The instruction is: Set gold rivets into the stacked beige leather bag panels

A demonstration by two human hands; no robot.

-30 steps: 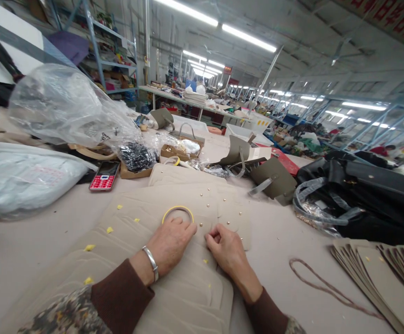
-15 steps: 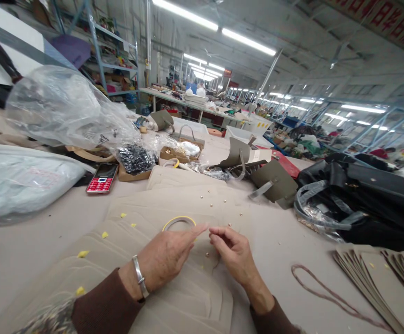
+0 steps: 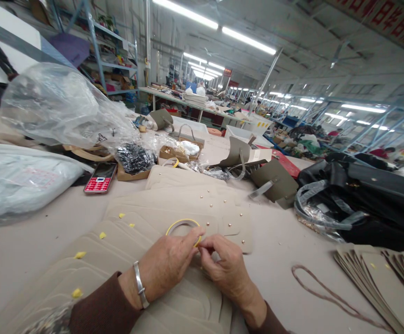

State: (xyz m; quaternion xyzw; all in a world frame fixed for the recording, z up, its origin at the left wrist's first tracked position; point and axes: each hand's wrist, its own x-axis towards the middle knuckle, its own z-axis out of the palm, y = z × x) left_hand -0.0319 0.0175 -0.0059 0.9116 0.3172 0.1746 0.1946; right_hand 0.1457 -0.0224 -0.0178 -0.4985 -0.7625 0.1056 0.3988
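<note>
My left hand (image 3: 167, 260) is closed around a roll of yellow tape (image 3: 182, 221), whose ring stands up above my fingers. At the roll's lower right edge, the thumb and forefinger of my right hand (image 3: 227, 265) pinch together on the yellow tape; the tape end itself is too small to make out. Under both hands lie overlapping beige bag panels (image 3: 167, 206). Small yellow tape pieces (image 3: 80, 255) stick to the panels on the left, and small metal studs (image 3: 229, 225) dot those on the right.
A phone (image 3: 100, 178) and clear plastic bags (image 3: 59, 106) lie to the left. Olive bag parts (image 3: 274, 181) are behind the panels. On the right are black bags (image 3: 372, 199), a brown cord loop (image 3: 327, 292) and fanned beige pieces (image 3: 379, 278).
My right hand has moved left and down to meet the tape roll. The roll has tilted slightly to the right in my left hand. A gap between my hands has closed.
</note>
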